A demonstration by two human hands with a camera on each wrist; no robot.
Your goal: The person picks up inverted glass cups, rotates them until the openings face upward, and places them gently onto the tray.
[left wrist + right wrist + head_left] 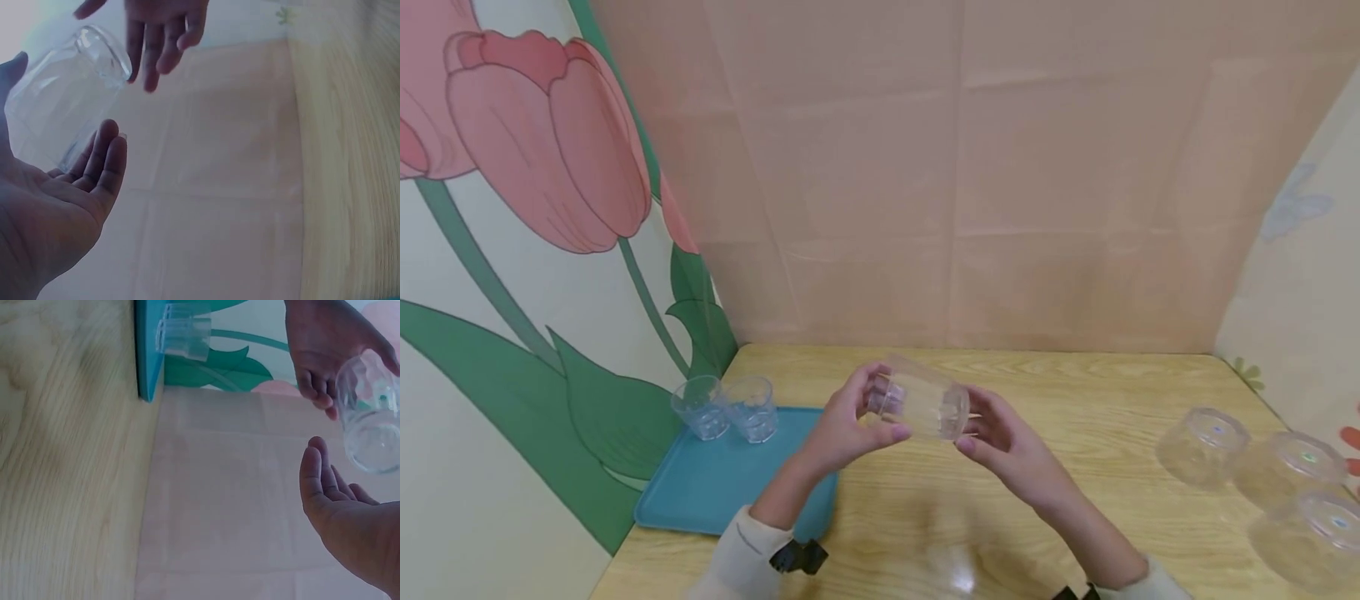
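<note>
A clear faceted cup (921, 400) is held in the air over the table, tipped on its side with its thick base toward the right. My left hand (846, 421) grips it near the rim end, thumb on the near side and fingers behind; the left wrist view shows the cup (69, 94) between thumb and fingers. At the base end is my right hand (1018, 454), its fingers loosely spread close to the cup. In the right wrist view these fingers (315, 478) stand a little apart from the cup's round base (375, 447).
Two clear cups (752, 412) stand upright at the back of a blue tray (700, 492) on the left. Several more cups (1198, 450) sit upside down at the table's right side. A pink cloth (865, 183) hangs behind the wooden table (1120, 500).
</note>
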